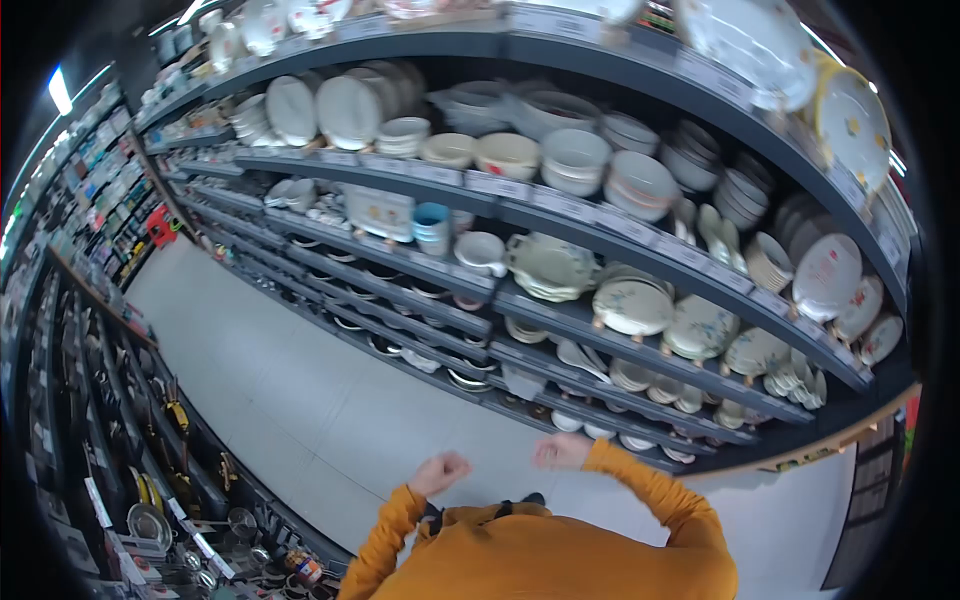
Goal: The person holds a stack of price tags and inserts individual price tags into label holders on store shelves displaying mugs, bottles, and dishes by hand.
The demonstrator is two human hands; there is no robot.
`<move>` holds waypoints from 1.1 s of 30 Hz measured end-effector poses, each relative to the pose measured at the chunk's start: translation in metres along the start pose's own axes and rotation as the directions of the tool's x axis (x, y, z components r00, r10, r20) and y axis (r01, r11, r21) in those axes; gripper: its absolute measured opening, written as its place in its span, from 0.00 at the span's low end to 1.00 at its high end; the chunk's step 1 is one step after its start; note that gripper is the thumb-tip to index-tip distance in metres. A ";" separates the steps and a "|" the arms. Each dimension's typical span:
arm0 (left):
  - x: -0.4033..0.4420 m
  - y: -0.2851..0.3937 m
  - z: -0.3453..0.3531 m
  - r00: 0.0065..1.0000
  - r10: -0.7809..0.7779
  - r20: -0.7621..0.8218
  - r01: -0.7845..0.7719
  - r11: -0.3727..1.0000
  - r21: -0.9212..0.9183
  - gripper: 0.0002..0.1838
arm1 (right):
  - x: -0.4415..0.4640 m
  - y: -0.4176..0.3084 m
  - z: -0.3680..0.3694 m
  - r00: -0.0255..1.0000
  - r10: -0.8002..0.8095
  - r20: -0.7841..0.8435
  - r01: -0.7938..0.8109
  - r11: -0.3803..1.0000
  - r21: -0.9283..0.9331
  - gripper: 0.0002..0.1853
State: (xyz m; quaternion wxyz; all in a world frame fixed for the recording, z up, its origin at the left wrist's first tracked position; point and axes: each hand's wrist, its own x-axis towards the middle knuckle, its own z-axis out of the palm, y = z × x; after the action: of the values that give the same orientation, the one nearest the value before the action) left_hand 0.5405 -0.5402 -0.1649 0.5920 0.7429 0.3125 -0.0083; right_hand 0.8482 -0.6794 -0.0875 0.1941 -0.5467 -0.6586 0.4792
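Note:
My left hand (440,473) hovers in front of my body above the aisle floor, its fingers curled in with nothing seen in them. Across from it, my right hand (562,451) is raised at about the same height, nearer to the shelves. Its fingers are blurred, and no object shows in it. The two hands are apart, and neither visibly touches the shelving. Closest to my right hand are the low shelves with white bowls (567,421) and plates. Higher up stand floral plates (633,305) and a green-rimmed dish (550,266).
A long curved grey shelf unit (620,222) carries stacked bowls (574,160), upright plates (349,112) and a blue cup (431,228). Kitchen tools and a metal strainer (149,524) hang along the left side. Pale floor (300,400) runs between; a red object (161,227) stands far off.

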 end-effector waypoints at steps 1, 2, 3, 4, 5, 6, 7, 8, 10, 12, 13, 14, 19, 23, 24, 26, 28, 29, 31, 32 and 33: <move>-0.019 -0.061 0.003 0.997 0.025 -0.075 -0.035 0.990 -0.135 0.18 | 0.032 0.034 0.048 0.985 0.107 0.133 -0.117 0.991 0.066 0.10; -0.050 -0.071 -0.009 0.997 -0.046 -0.057 0.042 0.997 -0.069 0.19 | 0.060 0.057 0.088 0.941 0.204 0.269 -0.242 0.963 0.116 0.10; -0.075 -0.090 -0.019 0.997 0.011 -0.072 -0.018 0.995 -0.099 0.20 | 0.083 0.043 0.109 0.908 0.243 0.341 -0.256 0.967 -0.009 0.12; -0.096 -0.101 -0.032 0.998 -0.032 -0.054 0.026 0.994 -0.103 0.22 | 0.109 0.018 0.119 0.867 0.268 0.420 -0.282 0.959 -0.030 0.13; -0.114 -0.124 -0.050 0.996 -0.087 -0.028 0.082 0.982 -0.168 0.22 | 0.137 -0.011 0.131 0.817 0.290 0.499 -0.309 0.950 -0.047 0.15; -0.128 -0.127 -0.070 0.991 -0.131 0.000 0.127 0.963 -0.238 0.22 | 0.168 -0.026 0.142 0.826 0.274 0.492 -0.299 0.954 -0.030 0.15; -0.140 -0.128 -0.081 0.985 -0.170 0.034 0.172 0.930 -0.324 0.23 | 0.191 -0.040 0.152 0.825 0.270 0.496 -0.300 0.954 -0.020 0.16; -0.157 -0.129 -0.102 0.972 -0.233 -0.026 0.225 0.957 -0.183 0.23 | 0.209 -0.052 0.154 0.823 0.267 0.502 -0.299 0.954 -0.017 0.16; -0.183 -0.136 -0.136 0.977 -0.209 -0.034 0.198 0.959 -0.202 0.23 | 0.253 -0.080 0.158 0.771 0.281 0.572 -0.289 0.954 -0.078 0.16; -0.204 -0.141 -0.168 0.990 -0.138 -0.026 0.129 0.967 -0.219 0.20 | 0.300 -0.101 0.166 0.704 0.272 0.656 -0.245 0.960 -0.135 0.18; -0.211 -0.149 -0.181 0.986 -0.164 -0.024 0.155 0.965 -0.211 0.20 | 0.320 -0.105 0.171 0.654 0.269 0.707 -0.213 0.962 -0.169 0.19; -0.215 -0.158 -0.188 0.982 -0.186 -0.023 0.178 0.962 -0.210 0.20 | 0.338 -0.108 0.174 0.597 0.275 0.754 -0.182 0.961 -0.207 0.20; -0.219 -0.196 -0.220 0.956 -0.286 -0.065 0.262 0.933 -0.247 0.20 | 0.421 -0.110 0.201 0.568 0.064 0.820 -0.026 0.998 -0.060 0.21; -0.206 -0.240 -0.271 0.938 -0.325 -0.116 0.293 0.928 -0.230 0.22 | 0.518 -0.159 0.197 0.480 0.116 0.869 0.010 0.990 -0.138 0.19; -0.204 -0.241 -0.291 0.936 -0.332 -0.118 0.300 0.927 -0.222 0.23 | 0.542 -0.162 0.196 0.447 0.138 0.884 -0.015 0.989 -0.147 0.18; -0.199 -0.239 -0.340 0.931 -0.343 -0.125 0.314 0.927 -0.204 0.23 | 0.594 -0.171 0.192 0.405 0.143 0.903 -0.022 0.989 -0.147 0.18; -0.188 -0.256 -0.373 0.937 -0.318 -0.147 0.270 0.923 -0.274 0.24 | 0.640 -0.171 0.190 0.382 0.122 0.916 0.002 0.991 -0.132 0.18; -0.188 -0.266 -0.393 0.938 -0.310 -0.156 0.253 0.920 -0.300 0.24 | 0.661 -0.168 0.192 0.353 0.112 0.929 -0.055 0.994 -0.099 0.18; -0.184 -0.273 -0.437 0.941 -0.289 -0.179 0.243 0.940 -0.242 0.25 | 0.705 -0.174 0.187 0.303 0.094 0.948 -0.168 0.985 -0.044 0.19; -0.179 -0.276 -0.453 0.944 -0.273 -0.186 0.230 0.947 -0.222 0.25 | 0.726 -0.176 0.183 0.309 0.083 0.948 -0.157 0.987 -0.035 0.19; -0.175 -0.285 -0.467 0.945 -0.263 -0.194 0.223 0.953 -0.205 0.26 | 0.744 -0.191 0.176 0.312 0.075 0.947 -0.152 0.988 -0.028 0.19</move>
State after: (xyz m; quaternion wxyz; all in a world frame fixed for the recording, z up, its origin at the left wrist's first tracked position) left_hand 0.0974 -0.1764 -0.2078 0.6131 0.6382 0.4648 0.0290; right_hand 0.3659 -0.0684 -0.2082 -0.2417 -0.2033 -0.5917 0.7417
